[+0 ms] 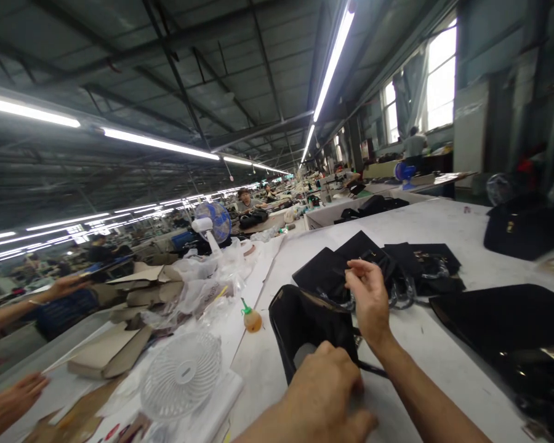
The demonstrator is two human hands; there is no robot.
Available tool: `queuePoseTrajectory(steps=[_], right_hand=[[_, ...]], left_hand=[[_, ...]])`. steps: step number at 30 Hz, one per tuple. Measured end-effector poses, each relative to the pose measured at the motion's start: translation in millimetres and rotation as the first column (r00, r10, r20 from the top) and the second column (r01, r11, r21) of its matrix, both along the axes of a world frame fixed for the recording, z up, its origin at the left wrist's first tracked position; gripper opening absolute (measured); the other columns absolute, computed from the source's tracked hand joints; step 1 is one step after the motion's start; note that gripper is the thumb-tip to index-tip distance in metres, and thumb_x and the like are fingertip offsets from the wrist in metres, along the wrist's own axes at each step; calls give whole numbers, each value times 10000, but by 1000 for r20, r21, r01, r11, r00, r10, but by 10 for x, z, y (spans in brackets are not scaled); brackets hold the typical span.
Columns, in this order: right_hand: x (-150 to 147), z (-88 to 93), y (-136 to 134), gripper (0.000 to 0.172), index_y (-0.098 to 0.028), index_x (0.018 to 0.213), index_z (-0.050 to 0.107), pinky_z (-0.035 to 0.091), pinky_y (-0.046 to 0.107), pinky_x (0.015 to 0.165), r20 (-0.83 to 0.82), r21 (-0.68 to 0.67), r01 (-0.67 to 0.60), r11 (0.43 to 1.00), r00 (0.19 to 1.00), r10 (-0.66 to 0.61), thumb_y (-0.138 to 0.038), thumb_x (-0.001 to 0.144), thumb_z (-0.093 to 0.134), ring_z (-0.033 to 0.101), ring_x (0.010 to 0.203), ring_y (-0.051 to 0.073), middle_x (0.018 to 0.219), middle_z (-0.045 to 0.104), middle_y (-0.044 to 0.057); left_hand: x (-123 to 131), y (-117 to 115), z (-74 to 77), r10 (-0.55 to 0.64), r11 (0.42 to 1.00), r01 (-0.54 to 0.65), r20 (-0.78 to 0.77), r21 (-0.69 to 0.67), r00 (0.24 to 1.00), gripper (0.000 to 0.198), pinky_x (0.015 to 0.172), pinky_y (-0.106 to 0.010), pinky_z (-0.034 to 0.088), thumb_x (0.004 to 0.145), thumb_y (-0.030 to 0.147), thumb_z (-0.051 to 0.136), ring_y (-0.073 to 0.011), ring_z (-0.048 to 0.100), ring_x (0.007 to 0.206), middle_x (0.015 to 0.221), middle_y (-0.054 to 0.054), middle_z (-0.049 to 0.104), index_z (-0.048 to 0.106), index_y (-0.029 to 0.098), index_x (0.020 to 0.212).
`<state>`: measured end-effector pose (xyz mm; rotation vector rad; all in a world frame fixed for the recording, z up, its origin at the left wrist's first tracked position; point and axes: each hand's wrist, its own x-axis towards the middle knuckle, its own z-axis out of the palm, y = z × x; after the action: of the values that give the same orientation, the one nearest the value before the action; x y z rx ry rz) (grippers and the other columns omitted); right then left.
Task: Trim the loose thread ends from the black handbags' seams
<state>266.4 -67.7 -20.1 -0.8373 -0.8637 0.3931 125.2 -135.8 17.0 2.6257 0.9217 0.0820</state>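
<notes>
A black bag (290, 320) stands on the white table in front of me, its mouth towards me. My left hand (321, 387) is curled over the near side of the bag, fingers bent round its edge. A small grey patch (306, 352) shows beside its knuckles; I cannot tell what it is. Just above the bag's right side is my right hand (369, 301), raised, with thumb and fingers drawn together. Whatever its fingertips may hold is too small to make out. Several black bags (323, 274) with plastic-wrapped fittings lie just behind.
A small bottle of amber liquid with a green tip (252, 318) stands left of the bag. Nearby are a white fan (182, 375), plastic sheets (198, 277) and brown card pieces (115, 351). Another person's hands (28, 391) reach in from the left. More black bags (512, 326) lie at right.
</notes>
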Motion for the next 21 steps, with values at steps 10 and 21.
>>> queuePoseTrajectory(steps=[10, 21], right_hand=[[-144, -311, -136, 775, -263, 1323, 298, 422, 449, 973, 661, -117, 17, 993, 747, 65, -310, 665, 706, 428, 1187, 258, 1337, 348, 94], [103, -249, -155, 248, -222, 908, 482, 448, 349, 808, 453, -478, -217, 851, 769, 451, -305, 720, 621, 587, 861, 185, 862, 606, -2]], left_hand=[[-380, 645, 161, 463, 853, -316, -322, 415, 826, 184, 702, -404, 483, 763, 172, 454, -295, 626, 811, 840, -135, 644, 611, 144, 856], [-472, 1021, 212, -63, 886, 54, 4, 460, 998, 351, 904, -339, 403, 675, 88, 514, -206, 427, 1018, 1080, -57, 447, 522, 218, 1001]])
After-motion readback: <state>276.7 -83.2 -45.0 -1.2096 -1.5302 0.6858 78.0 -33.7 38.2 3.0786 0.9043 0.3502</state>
